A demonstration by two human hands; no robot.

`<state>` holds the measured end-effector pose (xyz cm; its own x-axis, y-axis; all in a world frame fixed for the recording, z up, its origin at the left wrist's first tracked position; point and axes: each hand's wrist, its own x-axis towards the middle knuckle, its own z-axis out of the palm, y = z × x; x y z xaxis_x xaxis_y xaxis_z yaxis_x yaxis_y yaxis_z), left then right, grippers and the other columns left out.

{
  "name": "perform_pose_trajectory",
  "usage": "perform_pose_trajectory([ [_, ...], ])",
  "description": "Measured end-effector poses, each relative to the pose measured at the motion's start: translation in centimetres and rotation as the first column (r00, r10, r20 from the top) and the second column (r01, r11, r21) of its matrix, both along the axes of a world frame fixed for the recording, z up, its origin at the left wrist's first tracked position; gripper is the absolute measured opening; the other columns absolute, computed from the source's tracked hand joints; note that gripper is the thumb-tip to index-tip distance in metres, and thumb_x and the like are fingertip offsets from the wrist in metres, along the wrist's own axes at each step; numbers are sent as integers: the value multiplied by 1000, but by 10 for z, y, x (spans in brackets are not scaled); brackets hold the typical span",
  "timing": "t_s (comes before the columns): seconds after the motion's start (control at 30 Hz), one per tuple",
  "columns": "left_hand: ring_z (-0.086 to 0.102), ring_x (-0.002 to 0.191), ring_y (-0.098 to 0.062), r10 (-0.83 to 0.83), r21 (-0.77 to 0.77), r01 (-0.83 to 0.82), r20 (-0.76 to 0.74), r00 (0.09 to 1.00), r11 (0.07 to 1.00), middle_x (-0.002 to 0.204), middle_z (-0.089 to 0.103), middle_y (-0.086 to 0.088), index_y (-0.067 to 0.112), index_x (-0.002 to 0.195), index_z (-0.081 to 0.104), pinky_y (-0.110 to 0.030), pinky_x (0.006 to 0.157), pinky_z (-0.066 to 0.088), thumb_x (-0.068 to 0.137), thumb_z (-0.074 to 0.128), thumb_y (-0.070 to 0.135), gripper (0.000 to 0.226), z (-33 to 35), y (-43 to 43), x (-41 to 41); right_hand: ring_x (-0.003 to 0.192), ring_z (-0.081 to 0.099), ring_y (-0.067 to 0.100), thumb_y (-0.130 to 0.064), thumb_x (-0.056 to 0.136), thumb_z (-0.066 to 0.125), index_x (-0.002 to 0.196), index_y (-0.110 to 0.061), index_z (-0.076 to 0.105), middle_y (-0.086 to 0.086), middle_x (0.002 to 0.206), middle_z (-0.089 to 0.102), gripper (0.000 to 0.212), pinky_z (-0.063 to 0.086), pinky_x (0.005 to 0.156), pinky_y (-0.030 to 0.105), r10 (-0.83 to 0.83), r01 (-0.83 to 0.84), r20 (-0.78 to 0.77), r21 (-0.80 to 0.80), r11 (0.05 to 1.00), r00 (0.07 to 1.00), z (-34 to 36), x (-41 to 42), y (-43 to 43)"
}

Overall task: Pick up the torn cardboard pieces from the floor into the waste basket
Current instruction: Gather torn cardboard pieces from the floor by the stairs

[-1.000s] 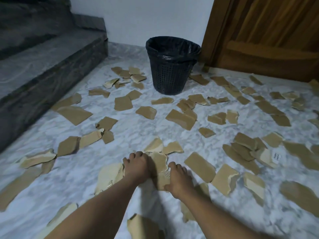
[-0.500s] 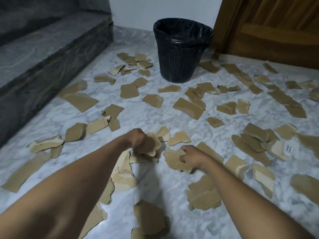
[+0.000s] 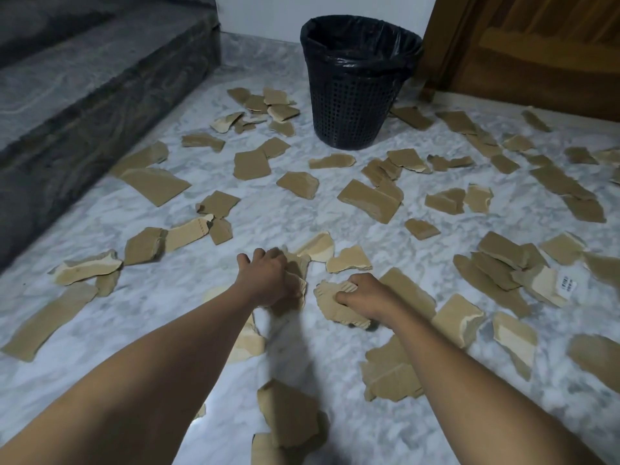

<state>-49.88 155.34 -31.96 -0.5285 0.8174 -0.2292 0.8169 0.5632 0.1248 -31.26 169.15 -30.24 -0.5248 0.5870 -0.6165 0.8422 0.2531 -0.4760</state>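
From my feed, the marble floor [image 3: 268, 223] fills the view, with a dark stone step [image 3: 84, 78] along its left edge and a wooden door [image 3: 536, 45] at its far right corner. The black mesh waste basket [image 3: 355, 95] stands upright at the far edge, just left of the door, with a black liner [image 3: 362, 38] folded over its rim. Torn cardboard pieces [image 3: 369, 199] lie scattered flat over nearly the whole floor, from the basket's foot to the near edge; I see none inside the basket from here. Both arms reach out to the middle of the floor. My left hand [image 3: 265, 280] has its fingers curled round a ragged piece [image 3: 297, 273]. Just beside it, my right hand [image 3: 365, 295] grips a corrugated piece [image 3: 330, 303], thumb and fingers pinching its edge.
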Motion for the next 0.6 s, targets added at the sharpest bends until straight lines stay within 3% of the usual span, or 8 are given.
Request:
perform_pose_trajectory([
  [0.1,41,105,-22,30,-23,-29,44,999,999,106,53,7,25,95,58,-45,86,27,69,54,71,53,2,3,-2,123,55,26,-59,77,65,147,-31,40,-1,145,51,79,47,90,34,4,-4,16,4,1000,1000,9,3,-1],
  [0.13,41,103,-21,39,-29,-37,57,998,999,101,54,7,26,93,59,-44,85,27,69,55,71,51,3,4,-3,119,58,26,-56,77,65,144,-31,44,0,139,55,74,49,86,34,2,-2,15,4,1000,1000,10,3,1],
  [0.23,41,101,-21,49,-37,-47,52,997,998,93,55,7,31,90,61,-41,79,23,68,58,69,44,8,7,-3,78,65,24,-49,69,59,102,-26,60,3,91,65,41,51,65,33,-8,8,-50,-7,1000,999,14,4,5],
  [0.3,42,101,-20,64,-30,-61,80,995,998,92,54,6,34,92,57,-40,79,21,70,63,64,37,10,11,-1,88,63,25,-43,80,60,114,-23,60,5,106,62,39,47,68,31,32,-29,-41,80,996,999,17,5,8],
  [0.4,50,102,-20,97,16,-101,163,982,995,99,63,6,34,109,50,-38,80,21,68,69,55,49,13,17,5,126,44,31,-45,89,57,137,-25,50,4,138,42,51,41,100,40,199,-230,122,358,905,972,21,1,16],
  [0.47,56,101,-20,123,-36,-117,257,959,992,102,65,7,34,115,52,-39,82,24,67,75,52,57,16,22,7,132,33,29,-42,91,59,139,-25,47,2,141,35,52,32,108,43,256,-307,183,362,880,949,23,-6,21],
  [0.53,60,98,-22,123,-91,-97,346,930,991,98,66,5,31,100,63,-38,82,32,70,78,47,37,22,25,6,135,28,27,-41,87,65,140,-25,46,1,146,30,59,30,109,47,339,-412,250,357,838,907,19,-18,29],
  [0.6,61,85,-22,120,-77,-96,452,884,992,92,68,-2,23,84,63,-31,72,41,77,78,40,23,33,24,1,144,17,26,-42,83,72,139,-26,47,-3,157,19,63,25,111,53,408,-496,293,368,786,864,16,-30,37],
])
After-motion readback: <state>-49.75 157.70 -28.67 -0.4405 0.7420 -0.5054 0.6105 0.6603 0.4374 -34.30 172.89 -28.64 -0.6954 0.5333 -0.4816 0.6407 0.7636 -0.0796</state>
